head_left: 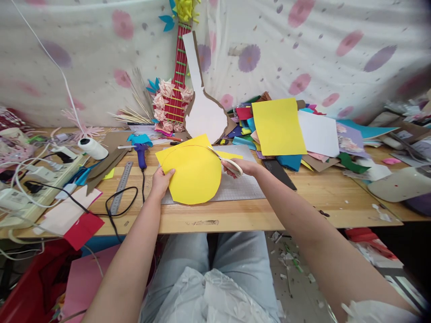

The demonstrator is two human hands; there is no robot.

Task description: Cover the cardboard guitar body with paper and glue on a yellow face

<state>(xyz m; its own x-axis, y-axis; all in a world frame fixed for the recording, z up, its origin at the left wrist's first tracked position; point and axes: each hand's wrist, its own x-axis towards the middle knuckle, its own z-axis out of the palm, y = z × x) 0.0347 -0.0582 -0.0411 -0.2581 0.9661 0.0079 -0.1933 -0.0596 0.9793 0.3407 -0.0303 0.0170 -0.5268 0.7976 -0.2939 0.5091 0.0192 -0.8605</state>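
- Both hands work on 1 thing: the left hand (161, 178) pinches the left edge of a smooth yellow paper sheet with a rounded cut outline (193, 172), thumb on top and fingers hidden beneath.
- Right hand (242, 167) is closed around the pale handles of metal scissors (225, 161); its fingers are mostly hidden, and the thin blades lie along the sheet's upper right edge.
- That yellow sheet sits over a grey gridded cutting mat (235, 188) on the light wooden table (303, 197), its untrimmed corner pointing toward the wall.
- Behind stands a white guitar-shaped cardboard cutout (205, 112), beside a red paper guitar with pink flowers (173, 96).
- At right, a heap of coloured paper sheets (292, 130) overlaps, so the lower layers are hard to make out.
- At left lie a flat steel ruler (121, 187) and a purple glue gun (141, 152).
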